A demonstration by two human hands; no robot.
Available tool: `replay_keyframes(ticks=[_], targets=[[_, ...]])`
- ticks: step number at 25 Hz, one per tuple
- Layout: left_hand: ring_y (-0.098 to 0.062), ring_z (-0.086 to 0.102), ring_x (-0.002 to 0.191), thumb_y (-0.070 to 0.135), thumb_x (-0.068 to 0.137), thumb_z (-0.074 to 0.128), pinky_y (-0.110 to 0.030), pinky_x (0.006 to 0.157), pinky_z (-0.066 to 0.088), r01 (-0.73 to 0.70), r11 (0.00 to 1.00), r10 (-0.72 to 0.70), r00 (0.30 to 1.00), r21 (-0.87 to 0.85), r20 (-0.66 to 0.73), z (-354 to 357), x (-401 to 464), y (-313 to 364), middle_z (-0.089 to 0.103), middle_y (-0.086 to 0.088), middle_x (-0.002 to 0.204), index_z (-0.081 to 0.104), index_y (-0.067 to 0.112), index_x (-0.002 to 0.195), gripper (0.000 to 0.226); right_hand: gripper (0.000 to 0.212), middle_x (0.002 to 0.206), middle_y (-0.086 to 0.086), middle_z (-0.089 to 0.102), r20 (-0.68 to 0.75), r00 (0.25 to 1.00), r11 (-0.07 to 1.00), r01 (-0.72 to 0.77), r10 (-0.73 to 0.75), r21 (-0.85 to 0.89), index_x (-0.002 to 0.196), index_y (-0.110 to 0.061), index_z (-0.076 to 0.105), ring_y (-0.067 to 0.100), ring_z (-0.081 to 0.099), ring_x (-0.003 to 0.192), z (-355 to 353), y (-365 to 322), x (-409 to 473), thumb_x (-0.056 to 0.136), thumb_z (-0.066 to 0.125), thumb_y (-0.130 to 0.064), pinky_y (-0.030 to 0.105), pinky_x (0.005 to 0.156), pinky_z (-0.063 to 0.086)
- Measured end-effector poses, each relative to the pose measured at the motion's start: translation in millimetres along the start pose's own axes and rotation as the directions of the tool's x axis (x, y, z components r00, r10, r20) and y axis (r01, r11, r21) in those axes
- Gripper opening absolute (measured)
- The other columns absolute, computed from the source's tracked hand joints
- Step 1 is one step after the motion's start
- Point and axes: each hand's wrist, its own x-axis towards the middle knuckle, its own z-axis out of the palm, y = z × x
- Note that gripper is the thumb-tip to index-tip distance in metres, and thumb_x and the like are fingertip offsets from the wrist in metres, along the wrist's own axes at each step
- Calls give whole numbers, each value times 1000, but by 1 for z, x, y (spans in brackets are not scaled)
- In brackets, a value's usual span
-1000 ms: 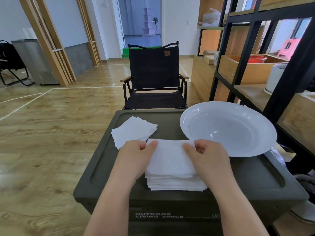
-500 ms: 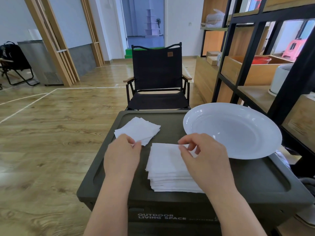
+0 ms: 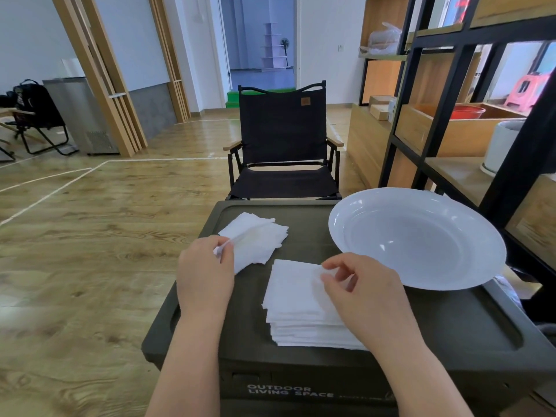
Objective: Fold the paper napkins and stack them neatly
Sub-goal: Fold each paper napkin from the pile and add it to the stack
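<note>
Nearest on the dark tabletop lay the stack of unfolded napkins, where the right hand pinched the top sheet's far right corner. The left hand pinched a folded napkin over the folded pile. Farther right sat a white plate, a black chair beyond.

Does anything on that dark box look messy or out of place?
Slightly. The folded pile at the far left sits turned at an angle, its edges fanned and uneven, unlike the squared-up napkin stack nearer the person. The white plate juts past the box on its right edge. Nothing looks spilled or damaged.
</note>
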Motion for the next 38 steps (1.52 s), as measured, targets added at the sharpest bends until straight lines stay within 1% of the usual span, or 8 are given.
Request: replay_keyframes(ticks=[9, 14, 18, 22, 28, 31, 35, 38], targets=[[4, 53, 79, 28, 93, 56, -8, 65, 36, -305, 925, 311, 950, -227, -10, -65, -15, 50, 61, 25, 80, 63, 40, 86, 15, 59, 111, -42, 42, -18, 999, 930, 52, -48, 364, 124, -57, 37, -11, 46, 109, -7, -24, -3, 80, 71, -36, 9, 86, 39], [3, 60, 89, 36, 91, 55, -4, 76, 40, -499, 766, 539, 842, -405, -17, -96, -33, 75, 65, 28, 95, 65, 40, 91, 11, 57, 103, -53, 45, -16, 998, 875, 64, -64, 479, 105, -66, 38, -27, 43, 100, -15, -33, -7, 72, 76, -40, 4, 84, 38], [-10, 63, 96, 39, 89, 53, -12, 79, 43, -478, 697, 614, 783, -534, 101, -100, -37, 80, 69, 20, 100, 66, 37, 92, 13, 14, 83, -23, 72, -71, 996, 741, 94, -62, 665, 81, -43, 69, -4, 66, 82, -24, -28, -6, 74, 72, -31, 11, 69, 53], [-5, 62, 108, 48, 80, 59, -16, 86, 43, -429, 702, 650, 712, -568, 265, -96, -38, 76, 69, 20, 103, 73, 33, 80, 20, 36, 75, -22, 69, -143, 987, 704, 157, -80, 693, 75, -32, 67, -3, 64, 76, -28, -21, -4, 79, 67, 4, 8, 60, 50], [25, 40, 110, 70, 70, 62, -10, 81, 37, -267, 820, 441, 858, -506, 263, -73, -36, 80, 51, 45, 114, 57, 55, 110, 43, 49, 80, -15, 70, -203, 977, 631, 202, -71, 749, 75, -33, 73, 6, 66, 82, -26, -14, -3, 84, 55, 12, 14, 65, 53], [31, 32, 109, 64, 64, 62, -5, 74, 40, -227, 855, 425, 823, -467, 378, -63, -38, 80, 42, 52, 115, 50, 58, 118, 56, 44, 82, -15, 71, -247, 953, 636, 300, -174, 711, 74, -42, 74, 9, 66, 82, -29, -14, -6, 78, 61, 0, 20, 67, 55], [11, 53, 105, 53, 67, 69, -14, 78, 42, -155, 843, 397, 824, -514, 403, -59, -36, 75, 63, 33, 103, 65, 49, 100, 34, 14, 89, -16, 72, -326, 887, 648, 461, -327, 606, 82, -35, 75, 8, 67, 87, -32, -18, -7, 69, 72, -33, 25, 72, 56], [-3, 62, 85, 38, 72, 76, -24, 74, 49, -132, 813, 399, 835, -566, 379, -58, -35, 73, 70, 19, 89, 71, 40, 89, 18, 24, 99, -17, 71, -392, 832, 701, 546, -393, 458, 93, -24, 72, 6, 66, 95, -33, -15, -6, 72, 73, -38, 19, 79, 53]])
